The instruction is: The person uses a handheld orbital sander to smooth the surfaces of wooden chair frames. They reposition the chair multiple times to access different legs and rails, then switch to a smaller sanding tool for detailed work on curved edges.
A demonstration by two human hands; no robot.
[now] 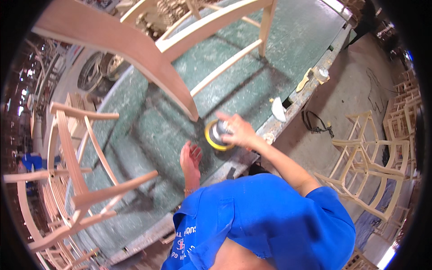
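My right hand [241, 130] grips a round orbital sander [210, 136] with a yellow rim and a dark and silver body, low over the near edge of the green-topped workbench [157, 119]. To its left, my left hand [191, 162] is raised, fingers apart and slightly curled, holding nothing. Just beyond both hands stands a large unpainted wooden chair frame [148, 58]; its broad curved piece ends close to the sander, apart from it. The sander's underside is hidden.
Another wooden chair frame [81, 180] stands at the bench's left end. A putty knife [304, 80], a small can [321, 73] and a white curved piece [278, 110] lie along the right edge. Stacked chair frames [369, 157] stand on the floor at right, near a black cable [317, 128].
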